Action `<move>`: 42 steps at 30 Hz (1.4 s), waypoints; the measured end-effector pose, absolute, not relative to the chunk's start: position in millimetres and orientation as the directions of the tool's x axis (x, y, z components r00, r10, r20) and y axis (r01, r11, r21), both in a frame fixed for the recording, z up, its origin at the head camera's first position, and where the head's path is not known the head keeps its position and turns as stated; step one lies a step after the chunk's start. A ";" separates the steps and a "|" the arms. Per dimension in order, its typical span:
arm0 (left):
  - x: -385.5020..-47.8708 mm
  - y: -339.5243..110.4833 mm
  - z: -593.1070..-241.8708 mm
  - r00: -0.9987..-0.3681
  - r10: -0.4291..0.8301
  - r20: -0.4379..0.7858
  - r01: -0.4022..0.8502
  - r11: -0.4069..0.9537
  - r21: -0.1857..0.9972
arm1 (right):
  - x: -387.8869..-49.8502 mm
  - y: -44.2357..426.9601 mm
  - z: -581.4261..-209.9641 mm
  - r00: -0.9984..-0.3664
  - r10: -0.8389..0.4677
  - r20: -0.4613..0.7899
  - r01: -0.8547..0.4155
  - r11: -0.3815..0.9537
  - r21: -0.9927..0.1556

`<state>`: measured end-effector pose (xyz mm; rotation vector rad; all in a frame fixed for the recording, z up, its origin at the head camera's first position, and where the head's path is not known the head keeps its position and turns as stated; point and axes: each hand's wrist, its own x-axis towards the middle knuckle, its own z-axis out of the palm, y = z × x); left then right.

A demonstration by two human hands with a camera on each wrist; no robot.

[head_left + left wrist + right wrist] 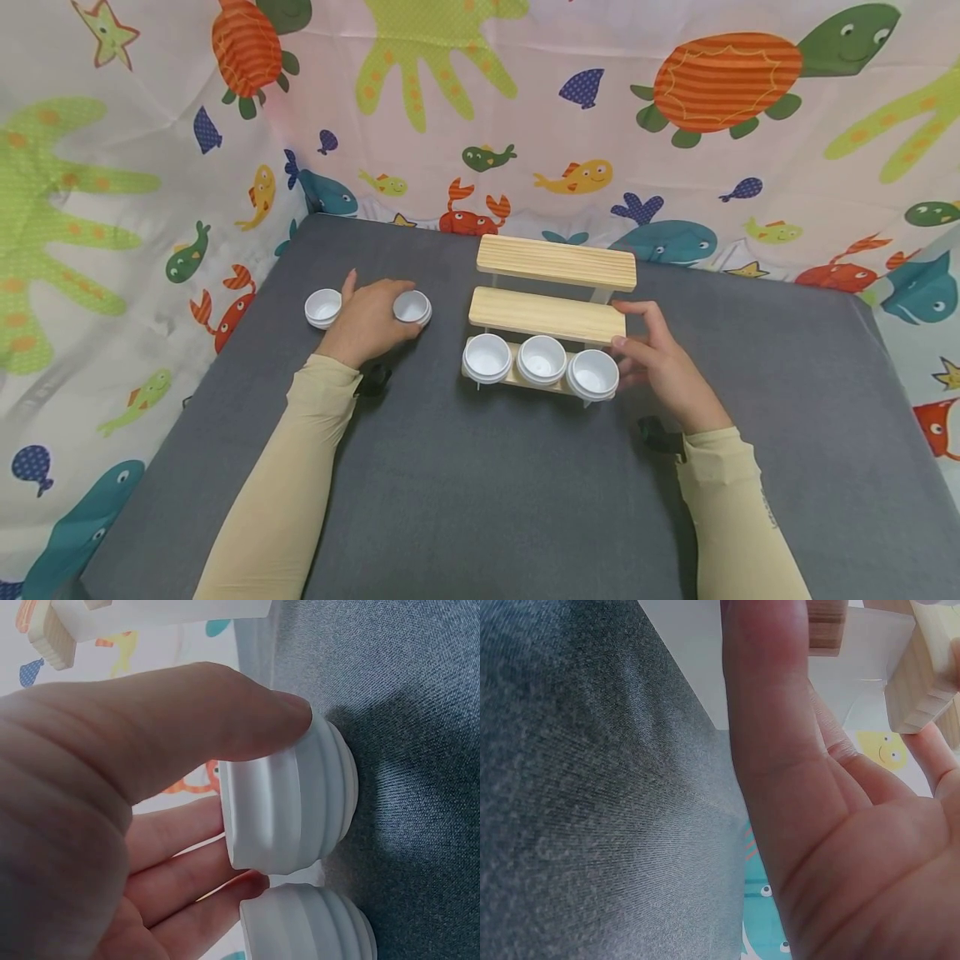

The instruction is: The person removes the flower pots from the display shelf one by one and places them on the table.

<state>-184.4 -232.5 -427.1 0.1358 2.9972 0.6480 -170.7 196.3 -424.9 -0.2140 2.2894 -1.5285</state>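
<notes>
In the head view, the left hand (367, 321) pinches a small white ribbed cup (412, 307) at the left of the table. A second white cup (323, 307) stands just left of that hand. The left wrist view has the thumb on the side of the held cup (281, 806), with the other cup (307, 922) beside it. A three-tier wooden rack (547, 314) bears three white cups (542, 359) in a row on its lowest, nearest tier. The right hand (671, 367) grips the right end of the rack with thumb and fingers; in the right wrist view its fingers partly hide the planks (919, 682).
A grey cloth (480, 492) covers the table. Behind it and along its left side hangs a white curtain (525, 108) printed with sea animals. The rack's upper two tiers bear no cups.
</notes>
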 end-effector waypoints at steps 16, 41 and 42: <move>-183.9 -232.6 -417.9 -0.994 0.086 -0.065 0.051 0.906 0.420 | -172.4 195.2 -421.1 -0.917 -0.332 -0.219 0.076 0.394 -0.916; -103.7 -178.7 -387.0 -0.971 0.204 0.125 0.234 0.706 0.668 | -172.5 195.0 -425.8 -0.917 -0.337 -0.212 0.074 0.381 -0.922; -103.4 -175.9 -389.8 -0.971 0.207 0.116 0.230 0.706 0.670 | -172.5 195.6 -426.0 -0.918 -0.336 -0.212 0.073 0.382 -0.921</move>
